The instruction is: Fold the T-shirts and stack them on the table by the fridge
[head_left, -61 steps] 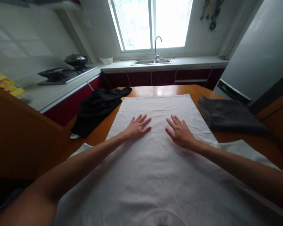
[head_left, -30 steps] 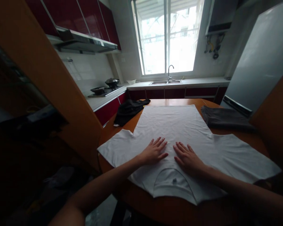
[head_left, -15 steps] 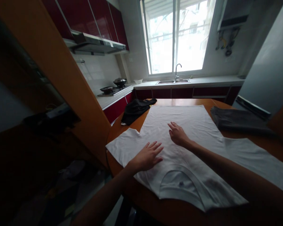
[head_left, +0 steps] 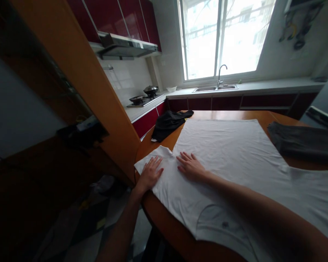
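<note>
A white T-shirt (head_left: 229, 153) lies spread flat on the round wooden table (head_left: 166, 225), collar toward me. My left hand (head_left: 151, 172) rests flat on the shirt's left sleeve near the table edge, fingers apart. My right hand (head_left: 190, 165) lies flat on the shirt just right of it, by the armpit seam, my forearm crossing over the shirt's chest. Neither hand grips the cloth.
A crumpled black garment (head_left: 169, 123) lies at the table's far left. A folded dark grey garment (head_left: 303, 142) sits at the right. A wooden partition (head_left: 79, 80) stands close on the left. Kitchen counter, stove (head_left: 142, 100) and sink (head_left: 215, 87) run behind.
Both hands slid from the shirt's middle near the collar out to the left sleeve. My view swung left and pulled back from the table.
</note>
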Motion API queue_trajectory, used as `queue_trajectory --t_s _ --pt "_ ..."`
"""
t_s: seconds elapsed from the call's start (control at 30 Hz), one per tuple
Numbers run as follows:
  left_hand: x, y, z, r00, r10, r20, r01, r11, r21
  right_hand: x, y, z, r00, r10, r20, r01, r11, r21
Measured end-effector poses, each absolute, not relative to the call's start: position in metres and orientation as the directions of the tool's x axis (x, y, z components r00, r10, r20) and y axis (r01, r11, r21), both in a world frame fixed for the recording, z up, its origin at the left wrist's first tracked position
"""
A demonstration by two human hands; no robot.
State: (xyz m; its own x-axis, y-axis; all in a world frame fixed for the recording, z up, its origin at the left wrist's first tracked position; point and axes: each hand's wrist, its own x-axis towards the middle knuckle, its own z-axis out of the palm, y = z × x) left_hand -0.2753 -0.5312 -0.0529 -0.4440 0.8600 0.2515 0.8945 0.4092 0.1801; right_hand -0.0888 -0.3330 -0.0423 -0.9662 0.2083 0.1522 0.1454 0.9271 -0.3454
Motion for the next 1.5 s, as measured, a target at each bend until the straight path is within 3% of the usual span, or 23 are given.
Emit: queue_trajectory --t_s 0.33,0.57,0.7,0.8,0.93,1.2,1.5 --pt "-0.262 -0.535 -0.049 -0.546 0.809 0.217 0.834 0.498 0.238 -0.087 -0.332 -0.049 -0.967 0.202 0.156 0.144 0.937 -0.318" --pt "-0.263 -0.535 -0.048 -0.561 0.77 0.306 0.823 0.475 0.312 -0.085 -0.332 -0.048 -0.962 0.209 0.175 0.147 0.939 -0.311" --pt "-0.27 -0.541 -0.045 -0.707 0.537 0.461 0.704 0.595 0.388 -0.086 -0.332 -0.048 -0.961 0.212 0.175 0.151 0.939 -0.309" --pt "-0.276 -0.546 -0.047 -0.792 0.364 0.49 0.577 0.708 0.406 -0.085 -0.332 -0.048 -0.961 0.213 0.176 0.151 0.939 -0.308" --pt "-0.279 -0.547 -0.053 -0.798 0.401 0.45 0.577 0.723 0.38 -0.084 -0.333 -0.046 -0.962 0.218 0.164 0.16 0.937 -0.31" --pt "-0.276 -0.544 -0.054 -0.875 0.307 0.374 0.452 0.795 0.405 -0.085 -0.332 -0.047 -0.96 0.225 0.168 0.164 0.935 -0.313" --pt "-0.27 -0.542 -0.049 -0.895 0.324 0.307 0.412 0.866 0.285 -0.085 -0.332 -0.049 -0.957 0.227 0.179 0.163 0.935 -0.314"
